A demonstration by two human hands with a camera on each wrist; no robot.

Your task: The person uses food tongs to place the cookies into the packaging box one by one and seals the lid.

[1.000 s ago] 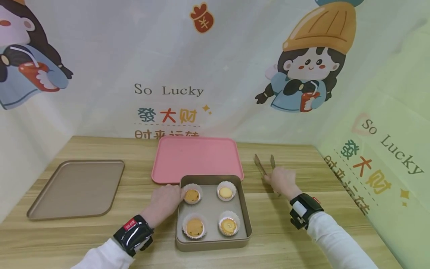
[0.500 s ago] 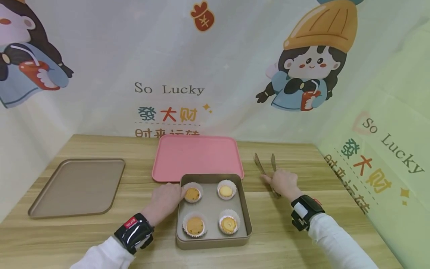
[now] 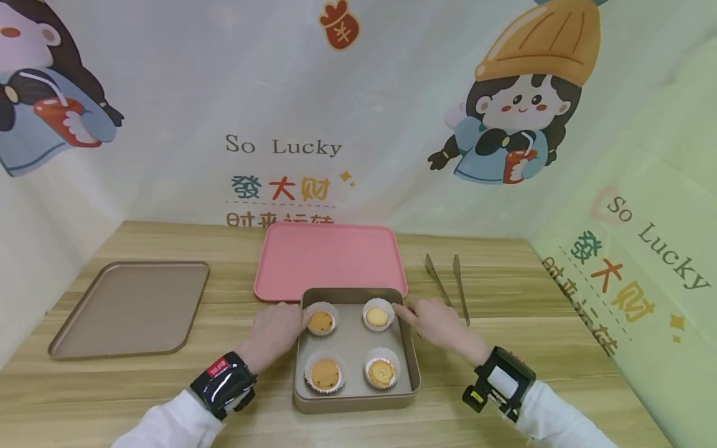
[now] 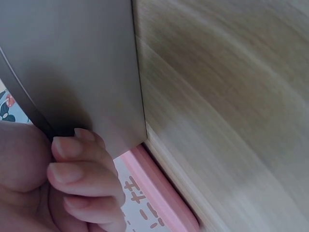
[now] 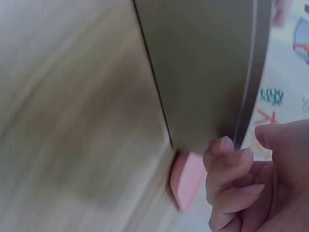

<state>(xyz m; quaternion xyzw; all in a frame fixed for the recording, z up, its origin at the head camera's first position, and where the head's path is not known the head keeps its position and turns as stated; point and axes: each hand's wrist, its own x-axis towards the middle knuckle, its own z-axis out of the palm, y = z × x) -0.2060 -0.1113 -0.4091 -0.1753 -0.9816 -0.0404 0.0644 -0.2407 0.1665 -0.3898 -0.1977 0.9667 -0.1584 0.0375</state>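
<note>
The left hand (image 3: 276, 330) is gripping the wall of the square tin (image 3: 358, 404), which is standing just to its right; the right hand (image 3: 439, 320) is curling at the opposite wall, whether gripping I cannot tell. To me the tin is looking stiff, light, slightly slippery, its side walls offering good hold.

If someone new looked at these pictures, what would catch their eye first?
Probably the pink tray, a bright block just behind the pan. The pan sits front and centre with four pastries inside, the left hand gripping its left side and the right hand at its right rim. A cartoon figure stands out upper right.
</note>
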